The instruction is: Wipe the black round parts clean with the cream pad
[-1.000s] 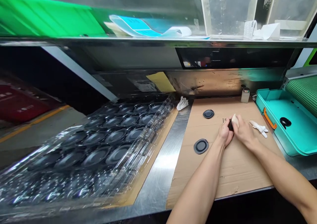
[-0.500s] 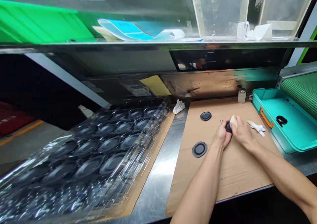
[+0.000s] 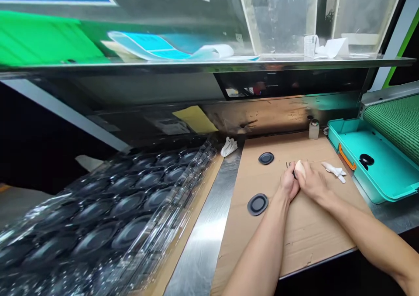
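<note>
Over the cardboard sheet [image 3: 314, 239] my two hands meet. My left hand [image 3: 288, 183] is closed round a small black round part, now almost wholly covered by the fingers and cloth. My right hand [image 3: 312, 181] pinches a cream-white cloth [image 3: 299, 168] and presses it against that part. To the left of my hands, two black round parts lie flat on the cardboard: a smaller black disc [image 3: 266, 158] farther off and a larger black disc [image 3: 258, 204] nearer me. A crumpled white cloth [image 3: 334, 172] lies just right of my right hand.
A clear plastic tray [image 3: 131, 204] of black round parts fills the left side. At right stands a teal bin [image 3: 376, 187] holding black parts, beside a green conveyor belt [image 3: 396, 117]. A small bottle [image 3: 314, 129] stands behind; a metal shelf [image 3: 203, 66] crosses above.
My right hand and the cloth have closed over the black part, which showed more half a second ago. The whole view has shifted slightly; the loose discs stay in place on the cardboard.
</note>
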Demonstrator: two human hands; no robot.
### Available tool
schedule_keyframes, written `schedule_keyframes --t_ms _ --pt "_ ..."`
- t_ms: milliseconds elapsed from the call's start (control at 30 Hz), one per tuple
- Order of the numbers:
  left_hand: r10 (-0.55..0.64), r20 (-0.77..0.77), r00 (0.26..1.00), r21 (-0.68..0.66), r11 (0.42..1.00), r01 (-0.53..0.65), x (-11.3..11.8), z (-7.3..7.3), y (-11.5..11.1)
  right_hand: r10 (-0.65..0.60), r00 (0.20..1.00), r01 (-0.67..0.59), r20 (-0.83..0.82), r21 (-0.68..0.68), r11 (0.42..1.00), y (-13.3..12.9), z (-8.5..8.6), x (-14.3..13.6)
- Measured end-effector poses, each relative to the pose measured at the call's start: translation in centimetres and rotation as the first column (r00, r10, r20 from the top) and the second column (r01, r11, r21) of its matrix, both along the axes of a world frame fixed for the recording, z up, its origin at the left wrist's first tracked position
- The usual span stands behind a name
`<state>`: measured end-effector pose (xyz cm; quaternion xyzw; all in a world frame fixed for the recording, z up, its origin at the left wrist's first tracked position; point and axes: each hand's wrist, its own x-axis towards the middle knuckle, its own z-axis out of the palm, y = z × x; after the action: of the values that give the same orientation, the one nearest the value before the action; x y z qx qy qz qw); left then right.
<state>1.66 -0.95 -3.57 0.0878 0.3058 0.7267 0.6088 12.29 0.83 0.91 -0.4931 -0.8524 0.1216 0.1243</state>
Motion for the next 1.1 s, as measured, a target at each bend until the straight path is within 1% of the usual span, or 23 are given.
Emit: schedule_keyframes --t_ms 33,100,167,200,233,267,333,367,400,433,500,567,600,667,700,767,833,900,933,1000,1100 --pt "0.033 -0.002 0.999 -0.013 0.999 -0.033 -0.4 0.1 0.1 -0.021 1.000 0.021 0.014 -0.006 1.000 0.2 -0.1 0.2" --pt "0.152 -0.016 0.988 -0.050 0.987 -0.153 -1.5 0.5 0.1 -0.040 0.999 0.040 0.036 -0.007 0.999 0.8 -0.3 0.6" --pt "0.262 -0.012 0.965 -0.096 0.960 -0.262 -2.9 1.0 -0.1 0.013 1.000 -0.014 0.026 0.011 1.000 1.4 -0.2 1.3" --pt "0.285 0.005 0.959 -0.118 0.952 -0.282 -3.5 1.3 -0.4 0.040 0.999 -0.040 0.007 0.029 0.999 1.7 -0.1 1.7" --pt "0.277 0.032 0.960 -0.134 0.953 -0.270 -4.0 1.6 -0.8 0.046 0.999 -0.045 -0.014 0.058 0.997 2.2 0.1 2.2" --pt "0.239 0.064 0.969 -0.136 0.964 -0.229 -4.3 1.8 -1.2 0.029 0.999 -0.026 -0.031 0.101 0.995 2.6 0.4 2.7" --pt "0.124 0.132 0.983 -0.096 0.989 -0.112 -4.5 2.2 -2.0 -0.058 0.998 0.064 -0.031 0.207 0.976 3.9 0.9 4.0" --pt "0.073 0.161 0.984 -0.068 0.996 -0.062 -4.4 2.4 -2.3 -0.111 0.994 0.108 -0.004 0.247 0.963 4.5 1.1 4.7" --pt "0.036 0.188 0.982 -0.044 0.999 -0.028 -4.3 2.5 -2.6 -0.154 0.987 0.139 0.042 0.255 0.957 5.2 1.2 5.4" --pt "0.016 0.211 0.977 -0.028 1.000 -0.010 -4.1 2.6 -2.7 -0.186 0.978 0.160 0.098 0.227 0.961 5.8 1.2 5.9" --pt "0.014 0.248 0.969 -0.021 1.000 -0.009 -3.9 2.7 -2.8 -0.212 0.959 0.191 0.188 0.120 0.974 6.6 1.1 6.7" --pt "0.030 0.263 0.964 -0.029 0.999 -0.023 -3.8 2.8 -2.7 -0.184 0.965 0.177 0.187 0.052 0.983 7.0 1.0 6.7" --pt "0.031 0.262 0.965 -0.028 0.999 -0.025 -3.8 2.8 -2.6 -0.150 0.978 0.144 0.145 0.048 0.988 6.9 0.9 6.5" --pt "0.013 0.248 0.969 -0.012 1.000 -0.010 -3.7 2.9 -2.5 -0.051 0.999 0.051 0.002 0.069 0.996 6.5 1.0 5.8" --pt "-0.004 0.238 0.971 -0.001 1.000 0.004 -3.6 3.0 -2.4 -0.006 0.997 0.011 -0.083 0.071 0.997 6.2 1.1 5.5" --pt "-0.044 0.214 0.976 0.016 0.999 0.042 -3.3 3.1 -2.4 0.047 0.972 -0.034 -0.232 0.060 0.998 5.4 1.4 4.8" --pt "-0.077 0.173 0.982 0.002 0.997 0.078 -2.9 3.2 -2.4 0.092 0.950 -0.082 -0.298 0.045 0.996 4.8 2.0 4.5" --pt "-0.090 0.108 0.990 -0.057 0.994 0.096 -2.4 3.2 -2.3 0.154 0.936 -0.147 -0.316 0.046 0.988 4.2 2.5 4.3" --pt "-0.099 0.075 0.992 -0.094 0.990 0.106 -2.1 3.2 -2.3 0.174 0.926 -0.166 -0.334 0.050 0.985 4.0 2.6 4.3" --pt "-0.117 0.025 0.993 -0.156 0.981 0.119 -1.7 3.2 -2.3 0.176 0.889 -0.180 -0.424 0.030 0.983 3.7 2.6 4.1" --pt "-0.107 -0.005 0.994 -0.176 0.979 0.104 -1.6 3.3 -2.3 0.142 0.818 -0.211 -0.558 -0.062 0.975 3.3 1.9 3.6"
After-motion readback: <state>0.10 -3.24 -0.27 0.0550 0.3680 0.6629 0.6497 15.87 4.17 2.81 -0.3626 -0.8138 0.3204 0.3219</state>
